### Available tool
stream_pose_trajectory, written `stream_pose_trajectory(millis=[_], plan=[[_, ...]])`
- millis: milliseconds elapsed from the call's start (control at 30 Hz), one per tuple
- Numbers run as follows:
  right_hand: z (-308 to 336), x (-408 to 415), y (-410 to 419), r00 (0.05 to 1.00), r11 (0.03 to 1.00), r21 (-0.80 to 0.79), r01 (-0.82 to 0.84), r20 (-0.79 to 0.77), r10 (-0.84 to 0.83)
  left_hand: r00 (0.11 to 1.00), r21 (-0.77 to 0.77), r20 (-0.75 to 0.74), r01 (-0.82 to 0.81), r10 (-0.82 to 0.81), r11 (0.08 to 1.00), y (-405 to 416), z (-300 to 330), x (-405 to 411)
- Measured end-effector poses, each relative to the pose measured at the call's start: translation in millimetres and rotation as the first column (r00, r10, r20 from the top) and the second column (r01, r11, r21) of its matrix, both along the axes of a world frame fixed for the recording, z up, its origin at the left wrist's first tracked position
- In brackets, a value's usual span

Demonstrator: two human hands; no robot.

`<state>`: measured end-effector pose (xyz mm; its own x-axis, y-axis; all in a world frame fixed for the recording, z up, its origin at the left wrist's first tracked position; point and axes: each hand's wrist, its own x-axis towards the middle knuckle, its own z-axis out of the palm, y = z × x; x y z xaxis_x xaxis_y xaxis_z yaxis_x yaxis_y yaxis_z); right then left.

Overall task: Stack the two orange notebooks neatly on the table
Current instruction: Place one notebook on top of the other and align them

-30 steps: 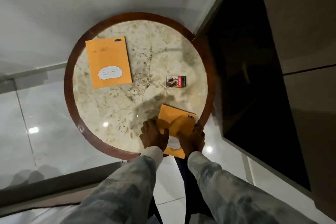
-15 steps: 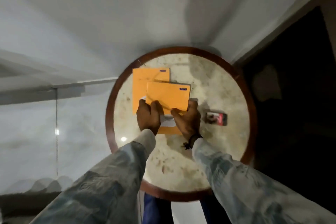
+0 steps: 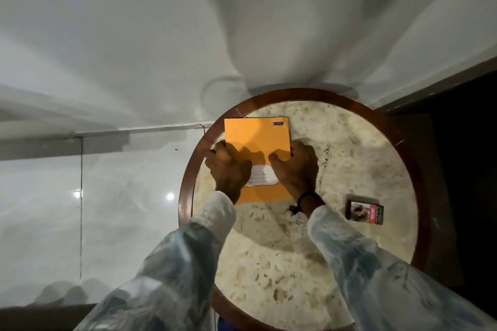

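Observation:
An orange notebook (image 3: 256, 135) with a white label lies at the far left of the round marble table (image 3: 349, 142). Only one orange cover shows; the other notebook is hidden beneath it, edges matching. My left hand (image 3: 230, 169) presses on the notebook's left side, fingers wrapped over its left edge. Across from it, my right hand (image 3: 295, 169) grips the right edge, thumb on the cover. Both hands hide the lower half of the cover.
A small dark card box (image 3: 366, 212) with a red stripe lies on the table to the right of my right wrist. The table has a brown wooden rim (image 3: 188, 183). A dark cabinet (image 3: 470, 169) stands close on the right; glossy floor tiles lie to the left.
My hands carried the near notebook from the table's front edge across to the far-left one, held it tilted above, and now it lies squared on top.

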<state>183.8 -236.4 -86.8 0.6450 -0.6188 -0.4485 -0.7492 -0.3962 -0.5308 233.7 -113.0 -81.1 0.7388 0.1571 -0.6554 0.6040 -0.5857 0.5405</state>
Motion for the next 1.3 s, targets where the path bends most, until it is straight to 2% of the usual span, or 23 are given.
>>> stream_pose_trajectory(millis=[133, 167, 233, 267, 367, 433, 467, 567, 733, 800, 900, 1000, 1100, 1167, 1300], plan=[[-1.1, 20.2, -27.9, 0.983, 0.941, 0.286, 0.182, -0.032, -0.181, 0.997, -0.375, 0.006, 0.07, -0.073, 0.924, 9.8, 9.1, 0.0], [1.2, 25.0, -33.4, 0.978, 0.908, 0.369, 0.2, -0.019, -0.208, 0.993, -0.431, 0.047, 0.119, -0.11, 0.894, 8.8, 12.2, -3.3], [13.1, 29.5, -38.4, 0.959, 0.823, 0.525, 0.218, 0.041, -0.28, 0.962, -0.432, 0.194, 0.259, -0.192, 0.864, 5.3, 18.1, -7.3], [21.3, 28.3, -40.1, 0.95, 0.824, 0.538, 0.176, 0.126, -0.286, 0.936, -0.393, 0.283, 0.314, -0.212, 0.864, 2.4, 21.4, -7.5], [43.6, 13.7, -40.4, 0.851, 0.927, 0.374, -0.01, 0.49, -0.188, 0.828, -0.26, 0.531, 0.363, -0.181, 0.895, -2.5, 23.9, -8.6], [47.1, -3.4, -31.6, 0.782, 0.957, 0.283, -0.063, 0.61, -0.129, 0.783, -0.216, 0.603, 0.342, -0.15, 0.915, -4.3, 19.8, -18.7], [44.8, -12.7, -25.7, 0.783, 0.964, 0.255, -0.074, 0.614, -0.102, 0.784, -0.2, 0.598, 0.345, -0.165, 0.917, -5.4, 16.8, -25.2], [28.9, -31.9, -14.5, 0.852, 0.974, 0.214, -0.07, 0.52, -0.053, 0.811, -0.173, 0.543, 0.362, -0.218, 0.916, -4.6, 2.5, -35.8], [21.0, -21.4, -27.5, 0.916, 0.99, 0.136, -0.033, 0.401, -0.024, 0.781, -0.144, 0.546, 0.444, -0.303, 0.884, -3.2, -0.1, -24.6], [17.4, -12.9, -29.6, 0.965, 0.996, 0.074, -0.047, 0.262, 0.026, 0.793, -0.059, 0.518, 0.408, -0.321, 0.911, -4.6, -0.5, -26.0], [9.1, -0.7, -30.3, 0.992, 0.994, 0.012, -0.108, 0.068, 0.107, 0.865, 0.117, 0.338, 0.351, -0.37, 0.929, -9.8, -0.7, -25.6], [1.4, 5.2, -32.4, 0.98, 0.979, -0.053, -0.197, 0.003, 0.197, 0.84, 0.308, 0.254, 0.399, -0.478, 0.864, -9.9, -0.1, -23.9], [-0.3, -0.6, -38.2, 0.962, 0.962, -0.025, -0.272, -0.012, 0.272, 0.857, 0.264, 0.271, 0.371, -0.438, 0.89, -8.5, 1.0, -23.6], [4.5, -13.2, -41.4, 0.923, 0.924, 0.016, -0.383, -0.031, 0.383, 0.865, 0.199, 0.225, 0.41, -0.448, 0.89, -4.7, 1.5, -25.6], [7.1, -38.8, -42.3, 0.778, 0.777, -0.058, -0.627, -0.096, 0.621, 0.723, 0.271, 0.124, 0.634, -0.68, 0.724, 5.4, 3.2, -37.3]])
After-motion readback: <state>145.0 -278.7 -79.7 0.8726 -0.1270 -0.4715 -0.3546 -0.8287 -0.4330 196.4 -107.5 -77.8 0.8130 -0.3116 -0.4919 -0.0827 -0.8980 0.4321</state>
